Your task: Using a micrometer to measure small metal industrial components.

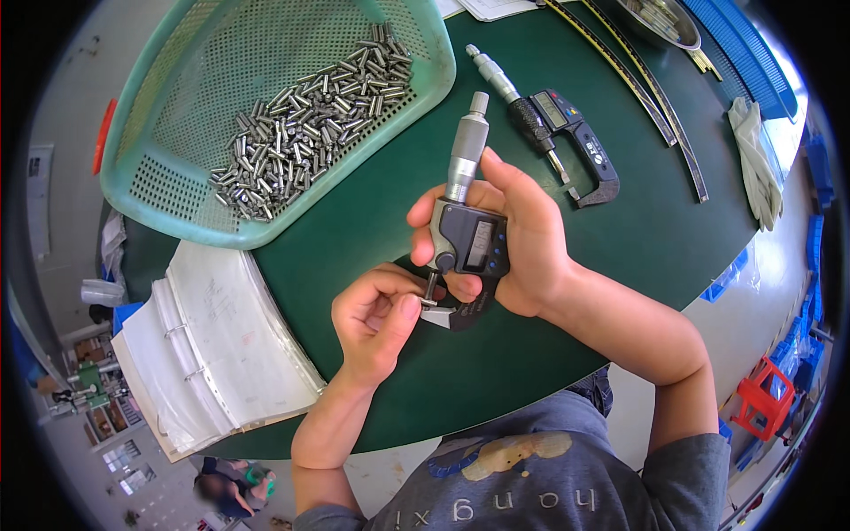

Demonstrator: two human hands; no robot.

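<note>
My right hand [527,234] is wrapped round a digital micrometer [460,232] with a small display, its knurled thimble pointing away from me. In my left hand [376,319], thumb and fingers pinch a small metal pin [428,303] at the micrometer's jaws. Fingers cover most of the pin, so whether both jaws touch it I cannot tell. A green perforated plastic basket [266,234] at the upper left holds a heap of short shiny metal pins [305,133]. A second digital micrometer [567,133] lies on the green table beyond my right hand.
An open ring binder [230,327] lies at the left edge of the table [496,372]. Two long strips [660,97], a metal bowl [677,26], a blue basket [753,53] and pale gloves [755,164] are at the right. A red stool [763,398] stands on the floor.
</note>
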